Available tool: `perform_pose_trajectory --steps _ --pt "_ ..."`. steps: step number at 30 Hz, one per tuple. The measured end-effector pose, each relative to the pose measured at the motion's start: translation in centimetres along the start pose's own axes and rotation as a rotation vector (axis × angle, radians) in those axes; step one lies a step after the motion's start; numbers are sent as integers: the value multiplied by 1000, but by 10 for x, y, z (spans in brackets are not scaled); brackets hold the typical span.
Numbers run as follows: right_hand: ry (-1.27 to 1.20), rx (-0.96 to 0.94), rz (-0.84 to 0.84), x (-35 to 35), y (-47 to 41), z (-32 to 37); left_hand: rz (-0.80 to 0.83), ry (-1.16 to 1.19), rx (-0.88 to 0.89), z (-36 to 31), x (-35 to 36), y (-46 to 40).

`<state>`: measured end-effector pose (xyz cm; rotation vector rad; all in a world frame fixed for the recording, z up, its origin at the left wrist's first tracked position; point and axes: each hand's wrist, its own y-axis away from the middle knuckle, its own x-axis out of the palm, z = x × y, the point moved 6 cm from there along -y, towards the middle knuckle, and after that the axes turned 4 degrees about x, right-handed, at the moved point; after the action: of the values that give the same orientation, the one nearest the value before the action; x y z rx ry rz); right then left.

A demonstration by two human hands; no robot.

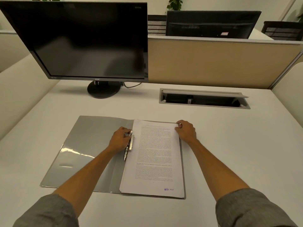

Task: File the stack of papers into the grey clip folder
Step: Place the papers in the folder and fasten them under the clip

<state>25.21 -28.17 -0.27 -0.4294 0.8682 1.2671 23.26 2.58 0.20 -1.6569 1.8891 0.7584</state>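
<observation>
The grey clip folder point(82, 149) lies open on the white desk, its left cover flat. A stack of printed papers point(154, 161) rests on the folder's right half, slightly skewed. Along the spine sits the metal clip point(130, 145), with its lever raised beside the papers' left edge. My left hand point(120, 140) grips that clip lever with curled fingers. At the papers' top right corner, my right hand point(186, 131) pinches the edge of the stack.
A black monitor point(78, 41) on a round stand stands at the back left. An open cable hatch point(203, 99) is sunk into the desk at the back right. A beige partition point(213, 63) closes the far side.
</observation>
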Motion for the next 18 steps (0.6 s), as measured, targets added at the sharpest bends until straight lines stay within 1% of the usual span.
perform_pose_trajectory --steps 6,12,18 --pt "-84 51 -7 -4 14 -5 -4 -1 -13 1 0 0" --pt "-89 26 -48 -7 59 -25 0 -13 -27 1 1 1" --pt "-122 27 -28 -3 88 -35 -7 27 -44 1 0 2"
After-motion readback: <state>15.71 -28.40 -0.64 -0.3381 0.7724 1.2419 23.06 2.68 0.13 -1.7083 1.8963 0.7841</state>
